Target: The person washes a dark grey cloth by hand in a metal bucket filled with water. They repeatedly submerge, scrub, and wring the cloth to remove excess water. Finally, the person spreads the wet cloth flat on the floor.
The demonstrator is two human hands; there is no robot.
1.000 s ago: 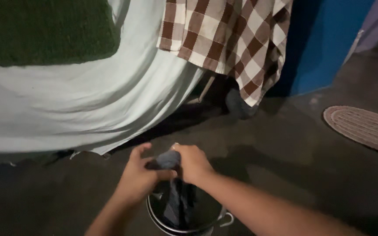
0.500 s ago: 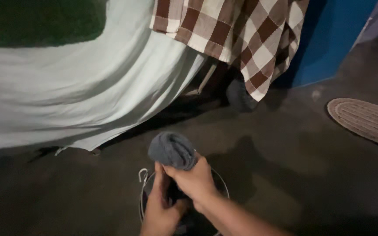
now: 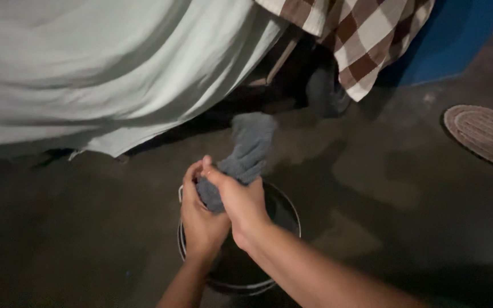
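Note:
Both my hands grip a twisted grey cloth (image 3: 247,149) over a round metal bucket (image 3: 286,203) on the dark floor. My left hand (image 3: 199,221) clasps the lower part of the cloth from the left. My right hand (image 3: 241,204) wraps around it from the right, just above the bucket's rim. The free end of the cloth sticks up and away from my hands. The bucket's inside is dark and partly hidden by my arms.
A pale green sheet (image 3: 104,74) hangs across the upper left. A brown and white checked cloth (image 3: 366,34) hangs at the upper right, with a blue surface (image 3: 457,34) beside it. An oval woven mat (image 3: 486,134) lies at the right edge.
The grey cloth has come out of the bucket and been wrung into a longer twist. The view has tilted down, so the hanging cloths sit higher in frame.

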